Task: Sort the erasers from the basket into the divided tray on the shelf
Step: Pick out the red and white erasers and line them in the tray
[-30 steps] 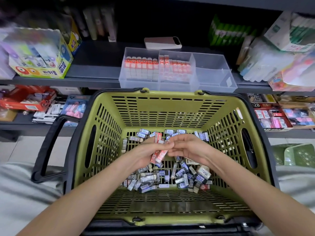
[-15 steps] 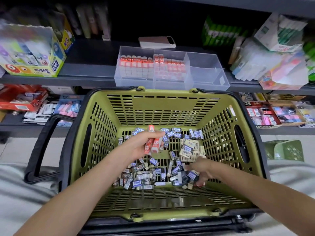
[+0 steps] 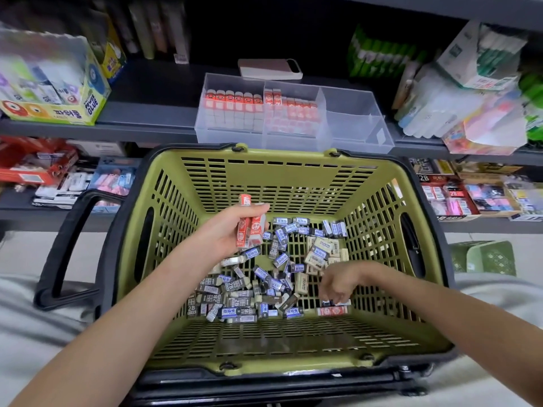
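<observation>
Risk assessment: the left hand [image 3: 232, 230] carries a small bundle of red-sleeved erasers [image 3: 249, 227], with one standing proud above the fingers and the rest pinched between thumb and fingers; the likely fault is that adding one more piece to this stack loosens the pinch, and an eraser drops back into the basket [image 3: 282, 183] among the blue- and dark-sleeved pieces. A second fault would be mis-sorting: the divided tray [image 3: 293, 113] on the shelf [image 3: 152, 113] shows red-sleeved erasers in its left and middle compartments, while the right-hand compartments look empty, so a piece placed without checking its sleeve may land in the wrong section. The basket appears to rest on the person's lap (the support beneath it cannot be confirmed), so a long reach to the shelf may tilt it and shift the loose pile [image 3: 258, 283]. Hand state: the left hand is closed around the red bundle, raised above the basket floor. The right hand [image 3: 338, 284] is lowered near the right edge of the pile, fingers curled narrow and pointing down; its fingertips sit just above a single red-sleeved eraser [image 3: 332, 311] lying on the basket floor, and whether they touch it or already pinch a smaller piece cannot be told.
</observation>
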